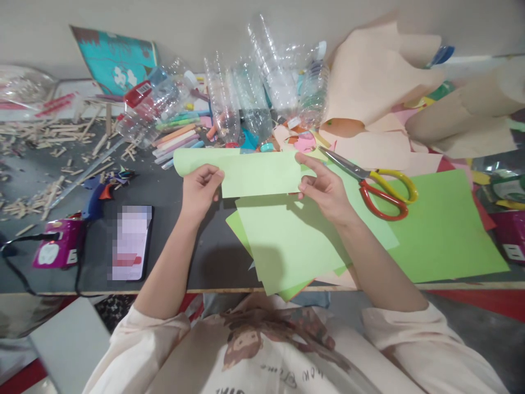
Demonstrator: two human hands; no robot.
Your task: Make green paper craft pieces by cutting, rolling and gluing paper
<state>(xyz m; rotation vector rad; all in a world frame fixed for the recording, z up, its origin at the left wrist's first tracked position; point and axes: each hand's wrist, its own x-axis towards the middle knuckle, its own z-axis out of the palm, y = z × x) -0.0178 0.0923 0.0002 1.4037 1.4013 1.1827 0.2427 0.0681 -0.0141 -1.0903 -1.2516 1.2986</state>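
A light green paper strip (260,174) is stretched between my two hands above the table, its left part curling over into a loose roll. My left hand (199,189) pinches the strip near that curl, fingers bent. At the other end my right hand (322,189) grips the short edge between thumb and fingers. Below lie light green paper sheets (295,246), partly shaded by my arms. Scissors (369,183) with one yellow and one red handle rest on the sheets to the right of my right hand, blades pointing up and left. A brighter green sheet (451,230) lies beneath the handles.
A phone (132,243) and a blue glue gun (94,197) lie at left, near a purple box (57,243) with a cable. Wood sticks (49,142) are scattered behind them. Clear plastic bottles (254,98), coloured rolls (178,142) and beige paper (369,76) line the back.
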